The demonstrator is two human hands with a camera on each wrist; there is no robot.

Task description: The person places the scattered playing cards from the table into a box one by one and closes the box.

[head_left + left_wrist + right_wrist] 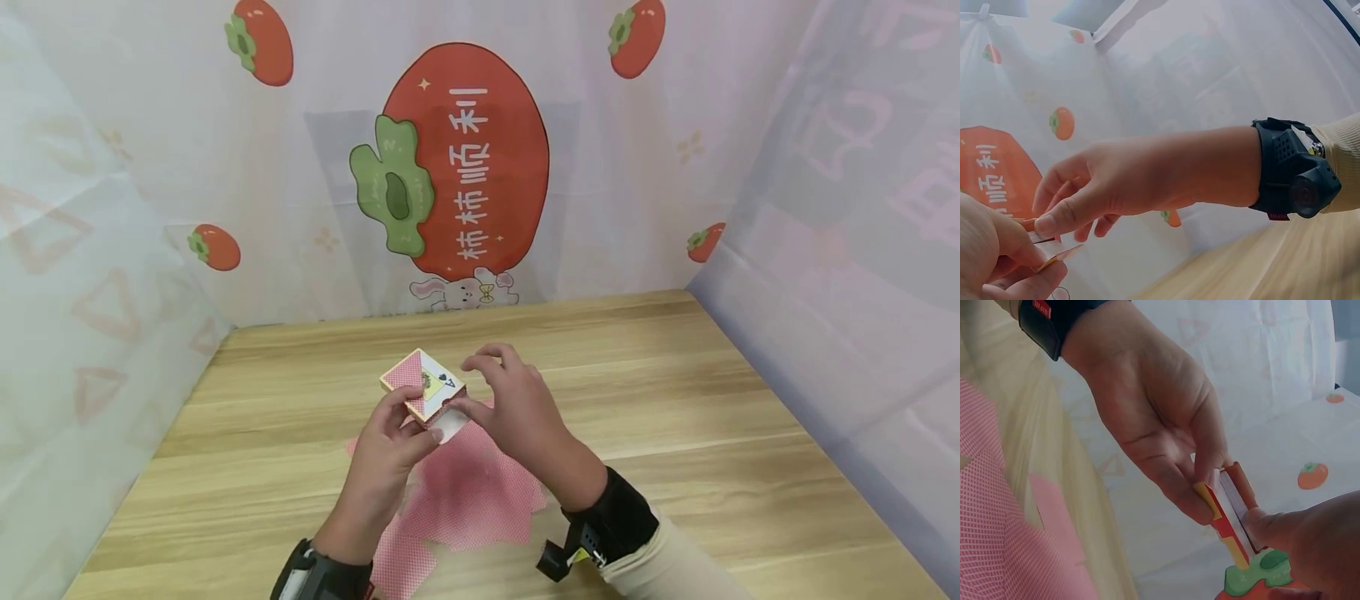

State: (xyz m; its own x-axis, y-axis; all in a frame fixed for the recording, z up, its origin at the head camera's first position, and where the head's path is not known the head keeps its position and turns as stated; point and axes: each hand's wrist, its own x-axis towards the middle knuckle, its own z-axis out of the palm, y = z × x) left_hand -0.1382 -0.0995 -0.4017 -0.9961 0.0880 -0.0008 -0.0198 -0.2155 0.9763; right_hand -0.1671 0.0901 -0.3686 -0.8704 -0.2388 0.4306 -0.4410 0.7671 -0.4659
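Observation:
A playing card box (408,372) with an ace of spades on its face is held above the table. My left hand (378,454) grips it along the sides between thumb and fingers. At the box's open end a white flap (452,427) sticks out. My right hand (525,417) has its thumb against that end, while its loosely bent fingers stay off the box. In the right wrist view, white card edges (1235,503) show inside the opening, beside the right thumb (1263,528). Below the hands lies a spread of red-patterned playing cards (472,508), backs up.
The wooden table (675,417) extends around the cards on both sides. A white curtain (322,192) with printed persimmons closes off the back, and more curtain hangs at left and right. Each wrist wears a black strap (618,517) with a small camera.

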